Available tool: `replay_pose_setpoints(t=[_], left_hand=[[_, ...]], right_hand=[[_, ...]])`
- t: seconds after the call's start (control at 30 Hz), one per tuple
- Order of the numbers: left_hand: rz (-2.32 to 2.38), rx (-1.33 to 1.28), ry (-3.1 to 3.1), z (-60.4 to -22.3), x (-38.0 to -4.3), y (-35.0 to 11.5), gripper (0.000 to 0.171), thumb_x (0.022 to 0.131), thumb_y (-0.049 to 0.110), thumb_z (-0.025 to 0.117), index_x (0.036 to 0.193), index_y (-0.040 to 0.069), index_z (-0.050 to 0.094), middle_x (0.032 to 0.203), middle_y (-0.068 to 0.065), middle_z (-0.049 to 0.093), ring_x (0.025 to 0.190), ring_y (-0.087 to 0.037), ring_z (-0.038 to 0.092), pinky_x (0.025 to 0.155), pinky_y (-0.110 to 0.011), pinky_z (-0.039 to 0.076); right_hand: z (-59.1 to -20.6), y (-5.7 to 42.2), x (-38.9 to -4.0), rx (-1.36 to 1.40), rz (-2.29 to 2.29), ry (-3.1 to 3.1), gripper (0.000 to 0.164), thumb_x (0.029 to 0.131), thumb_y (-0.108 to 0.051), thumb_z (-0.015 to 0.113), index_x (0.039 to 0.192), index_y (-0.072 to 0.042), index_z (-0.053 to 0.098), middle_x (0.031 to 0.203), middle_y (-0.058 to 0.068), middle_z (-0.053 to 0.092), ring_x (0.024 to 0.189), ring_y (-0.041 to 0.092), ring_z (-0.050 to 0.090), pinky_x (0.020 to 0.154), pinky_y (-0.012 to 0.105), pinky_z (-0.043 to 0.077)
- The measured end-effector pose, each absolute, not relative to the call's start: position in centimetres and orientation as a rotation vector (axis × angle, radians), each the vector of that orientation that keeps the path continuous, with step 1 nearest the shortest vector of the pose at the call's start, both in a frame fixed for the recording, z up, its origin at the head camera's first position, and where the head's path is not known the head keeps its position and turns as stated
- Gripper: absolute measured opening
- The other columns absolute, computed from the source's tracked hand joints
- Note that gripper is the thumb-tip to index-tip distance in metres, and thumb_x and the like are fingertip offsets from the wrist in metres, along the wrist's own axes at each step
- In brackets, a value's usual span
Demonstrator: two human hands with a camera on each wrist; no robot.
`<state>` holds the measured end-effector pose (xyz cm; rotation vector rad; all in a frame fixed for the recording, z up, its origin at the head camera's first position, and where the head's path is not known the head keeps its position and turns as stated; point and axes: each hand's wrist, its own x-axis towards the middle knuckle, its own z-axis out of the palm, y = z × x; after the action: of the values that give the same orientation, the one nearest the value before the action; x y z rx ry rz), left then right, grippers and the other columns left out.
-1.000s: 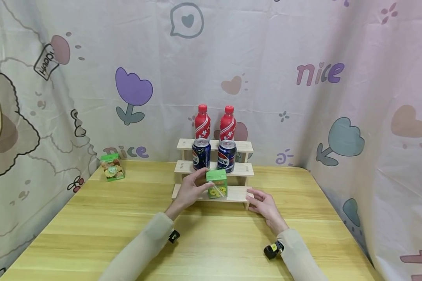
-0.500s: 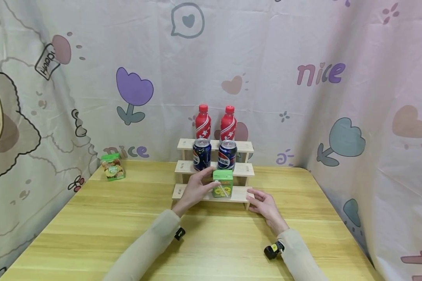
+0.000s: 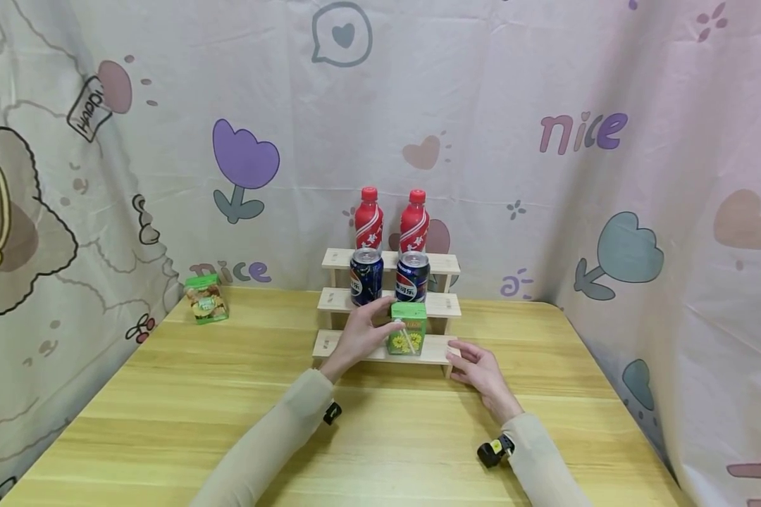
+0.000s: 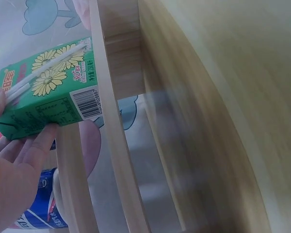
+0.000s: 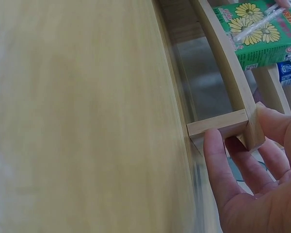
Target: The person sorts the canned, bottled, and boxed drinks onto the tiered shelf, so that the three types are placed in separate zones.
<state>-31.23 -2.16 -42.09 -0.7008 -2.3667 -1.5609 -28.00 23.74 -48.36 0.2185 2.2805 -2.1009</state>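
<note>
My left hand (image 3: 364,336) pinches a green drink carton (image 3: 409,332) with yellow flowers and a straw on its front. Upright, the carton is at the lowest step of a three-step wooden shelf (image 3: 437,346), right of the middle. The left wrist view shows thumb and fingers on opposite sides of the carton (image 4: 48,92), its base at the board's front edge. At the shelf's lower right end, my right hand (image 3: 484,379) grips the board's corner. In the right wrist view the thumb is on the board (image 5: 252,124) and a fingertip touches the leg.
Two dark blue cola cans (image 3: 366,278) stand on the middle step, and two red bottles (image 3: 369,224) on the top one. Another green carton (image 3: 206,301) stands at the table's back left. A patterned curtain (image 3: 482,84) hangs behind the wooden table (image 3: 380,436).
My left hand has moved the carton a little to the right along the lowest step. The right hand keeps its place at the shelf's end. The whole head view has shifted slightly.
</note>
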Motion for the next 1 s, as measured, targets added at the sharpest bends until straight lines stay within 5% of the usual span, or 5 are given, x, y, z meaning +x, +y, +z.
replay_pose_setpoints(t=[1.0], left_hand=[[-1.568, -0.658, -2.347, -42.66, -32.14, -1.39, 0.055, 0.08, 0.026, 0.082, 0.13, 0.015, 0.063, 0.125, -0.008, 0.068, 0.11, -0.022, 0.066, 0.097, -0.043, 0.053]], right_hand=[[-48.35, 23.65, -28.11, 0.222, -2.097, 2.271, 0.047, 0.089, -0.012, 0.071, 0.134, -0.005, 0.058, 0.138, 0.024, 0.054, 0.094, 0.012, 0.068, 0.081, 0.033, 0.059]])
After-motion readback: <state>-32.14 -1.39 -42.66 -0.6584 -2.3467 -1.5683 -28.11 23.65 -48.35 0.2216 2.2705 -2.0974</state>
